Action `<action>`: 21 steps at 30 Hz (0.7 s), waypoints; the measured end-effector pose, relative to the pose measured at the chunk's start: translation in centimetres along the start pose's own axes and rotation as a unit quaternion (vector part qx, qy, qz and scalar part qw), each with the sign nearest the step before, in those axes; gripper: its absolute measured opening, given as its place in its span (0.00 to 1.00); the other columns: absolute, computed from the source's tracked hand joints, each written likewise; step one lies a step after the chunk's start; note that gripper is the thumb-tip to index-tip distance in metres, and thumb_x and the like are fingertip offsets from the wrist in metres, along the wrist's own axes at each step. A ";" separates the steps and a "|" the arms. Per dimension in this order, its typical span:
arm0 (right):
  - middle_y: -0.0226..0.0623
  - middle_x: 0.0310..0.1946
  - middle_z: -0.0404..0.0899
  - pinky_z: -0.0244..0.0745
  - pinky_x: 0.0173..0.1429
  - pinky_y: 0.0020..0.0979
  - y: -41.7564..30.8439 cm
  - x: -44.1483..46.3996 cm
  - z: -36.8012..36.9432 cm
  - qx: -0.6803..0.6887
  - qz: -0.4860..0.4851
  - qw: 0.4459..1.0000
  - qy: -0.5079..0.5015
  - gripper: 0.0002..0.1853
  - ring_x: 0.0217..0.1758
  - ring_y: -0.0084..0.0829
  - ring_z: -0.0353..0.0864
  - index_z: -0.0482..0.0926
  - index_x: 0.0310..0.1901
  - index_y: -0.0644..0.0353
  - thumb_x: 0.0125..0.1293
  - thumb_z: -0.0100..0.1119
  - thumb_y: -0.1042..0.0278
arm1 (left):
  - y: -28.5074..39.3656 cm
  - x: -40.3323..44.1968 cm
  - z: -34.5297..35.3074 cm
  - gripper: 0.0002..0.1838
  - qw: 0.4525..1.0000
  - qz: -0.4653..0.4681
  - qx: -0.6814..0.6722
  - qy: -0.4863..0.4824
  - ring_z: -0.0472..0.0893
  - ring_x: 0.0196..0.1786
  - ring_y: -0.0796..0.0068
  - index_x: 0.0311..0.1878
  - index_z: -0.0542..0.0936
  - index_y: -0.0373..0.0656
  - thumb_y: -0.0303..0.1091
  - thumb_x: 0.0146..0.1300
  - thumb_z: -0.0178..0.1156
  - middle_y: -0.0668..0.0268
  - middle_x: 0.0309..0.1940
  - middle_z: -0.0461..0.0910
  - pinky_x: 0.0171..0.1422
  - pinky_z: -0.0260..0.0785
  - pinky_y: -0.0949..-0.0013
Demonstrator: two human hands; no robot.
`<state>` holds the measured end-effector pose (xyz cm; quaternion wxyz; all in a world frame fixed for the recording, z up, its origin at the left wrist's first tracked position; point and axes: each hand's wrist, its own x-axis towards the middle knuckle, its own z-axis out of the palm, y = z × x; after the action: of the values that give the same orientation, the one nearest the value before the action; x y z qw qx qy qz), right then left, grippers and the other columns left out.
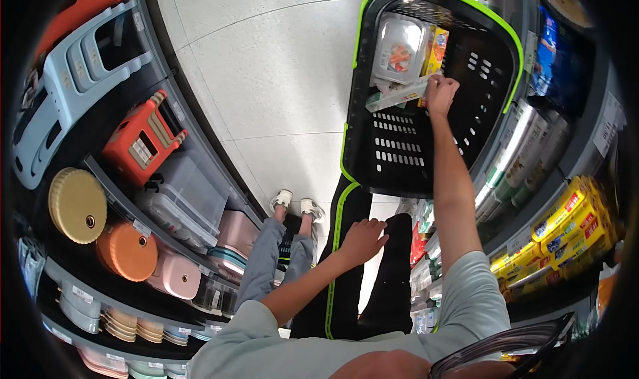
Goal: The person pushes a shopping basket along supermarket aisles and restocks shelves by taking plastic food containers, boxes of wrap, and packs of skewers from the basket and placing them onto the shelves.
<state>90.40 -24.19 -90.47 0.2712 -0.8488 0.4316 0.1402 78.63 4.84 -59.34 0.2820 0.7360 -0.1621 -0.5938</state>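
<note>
My right hand (441,95) reaches into a black shopping basket (466,156) with a lime-green rim. Its fingers pinch one end of a long, narrow, translucent pack (399,96), held slanting across the basket. Beneath and beyond that pack lie a clear plastic food tray (401,49) with orange-red pieces and a yellow box (436,49). My left hand (363,242) hovers lower down, fingers loosely spread and holding nothing visible. Under it is a black shape with a green stripe (336,246); whether it is clothing or part of the basket, I cannot tell.
Left shelves carry a blue plastic stool (80,79), an orange stool (143,139), clear storage boxes (190,192) and round lidded bins (126,251). Right shelves hold yellow packs (566,226) and film-like rolls (516,146). Another person's jeans (263,252) and shoes stand on the pale tiled floor (266,66).
</note>
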 end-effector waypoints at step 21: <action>0.36 0.54 0.72 0.69 0.63 0.29 -5.9 -36.4 -37.8 0.571 0.041 0.820 -0.002 0.22 0.58 0.28 0.73 0.70 0.61 0.64 0.65 0.58 0.82 | 10.0 -9.9 1.7 0.19 0.870 0.046 -0.442 0.214 0.81 0.40 0.72 0.63 0.67 0.40 0.28 0.70 0.54 0.62 0.43 0.79 0.47 0.73 0.71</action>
<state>73.97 -19.45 -40.53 0.7021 -0.5229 0.4685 -0.1190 75.61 2.23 -45.76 0.6326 0.6352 0.1475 -0.4178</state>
